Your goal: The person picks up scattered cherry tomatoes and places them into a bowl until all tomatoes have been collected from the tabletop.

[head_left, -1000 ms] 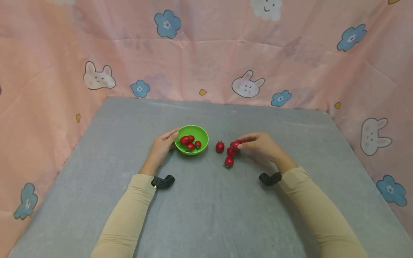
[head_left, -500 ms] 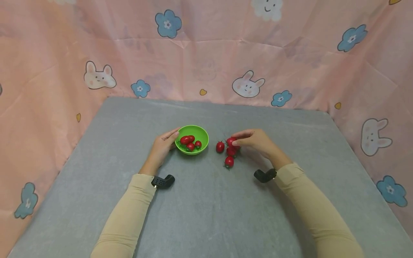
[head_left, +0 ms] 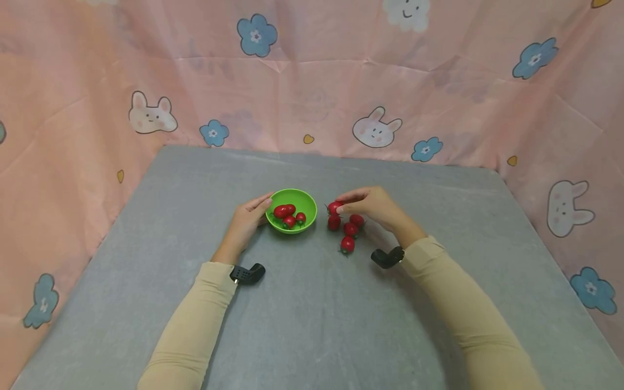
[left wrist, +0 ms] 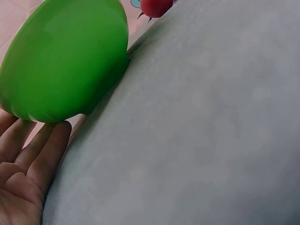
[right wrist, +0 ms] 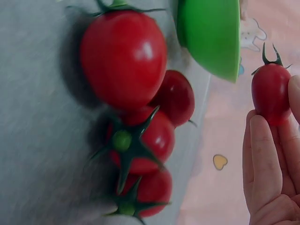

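Place: makeshift recording booth by the look of it; room behind it can't be told, home, lab or office.
Surface: mottled grey worktop (head_left: 302,303).
Walls: creased pink cloth (head_left: 317,86) hung behind the worktop's far edge and along both sides.
Print: cartoon rabbits (head_left: 376,128), blue flowers (head_left: 257,35), smiling cloud (head_left: 407,13).
Rig: black wrist cameras (head_left: 247,274), one per arm.
Food: red tomatoes (head_left: 281,212), green bowl (head_left: 304,205); too little to call it a kitchen.

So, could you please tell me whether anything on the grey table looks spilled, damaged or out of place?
Nothing stands out. The round green bowl sits upright with small red tomatoes inside, the four loose red tomatoes beside it look whole, and the right hand pinches another tomato, without visible damage.
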{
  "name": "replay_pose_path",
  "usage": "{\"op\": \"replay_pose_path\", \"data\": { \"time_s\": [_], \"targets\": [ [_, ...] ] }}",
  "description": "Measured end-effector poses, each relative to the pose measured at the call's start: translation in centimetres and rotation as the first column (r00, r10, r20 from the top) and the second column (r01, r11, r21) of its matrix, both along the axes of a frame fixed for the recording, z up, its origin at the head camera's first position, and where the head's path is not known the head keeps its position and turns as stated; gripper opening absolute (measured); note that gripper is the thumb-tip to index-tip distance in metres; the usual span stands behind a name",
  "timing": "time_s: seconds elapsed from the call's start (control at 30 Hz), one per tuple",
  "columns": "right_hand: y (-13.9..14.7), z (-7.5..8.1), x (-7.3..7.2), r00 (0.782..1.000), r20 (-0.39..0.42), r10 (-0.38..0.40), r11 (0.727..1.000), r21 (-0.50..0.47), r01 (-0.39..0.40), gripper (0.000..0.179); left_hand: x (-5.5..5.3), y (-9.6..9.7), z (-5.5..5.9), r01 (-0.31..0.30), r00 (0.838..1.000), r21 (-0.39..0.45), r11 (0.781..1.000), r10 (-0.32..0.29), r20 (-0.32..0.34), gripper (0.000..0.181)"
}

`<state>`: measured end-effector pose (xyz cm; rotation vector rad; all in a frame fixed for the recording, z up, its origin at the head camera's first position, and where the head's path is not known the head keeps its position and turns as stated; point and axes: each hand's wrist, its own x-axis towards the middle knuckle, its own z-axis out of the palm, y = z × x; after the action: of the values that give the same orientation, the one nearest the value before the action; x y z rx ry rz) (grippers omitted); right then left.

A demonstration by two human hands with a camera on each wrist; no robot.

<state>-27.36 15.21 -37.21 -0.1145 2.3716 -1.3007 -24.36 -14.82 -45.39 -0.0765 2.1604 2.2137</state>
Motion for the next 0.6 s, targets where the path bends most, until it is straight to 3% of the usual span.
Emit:
{"op": "replay_pose_path", "data": {
  "time_s": [0.23,0.6],
  "targets": [
    [-1.4,0.0,-0.4,1.000,-0.004,0.002,1.000,-0.010,-0.002,0.043,-0.2,0.0,0.2,0.007,0.999,0.001,1.000,-0.008,0.049,0.043],
    [-3.8,0.4,-0.9,1.000,-0.022,0.004,1.000,-0.014,-0.005,0.038,-0.2,-0.1,0.1,0.017,0.999,0.011,1.000,-0.017,0.047,0.043]
  ]
}}
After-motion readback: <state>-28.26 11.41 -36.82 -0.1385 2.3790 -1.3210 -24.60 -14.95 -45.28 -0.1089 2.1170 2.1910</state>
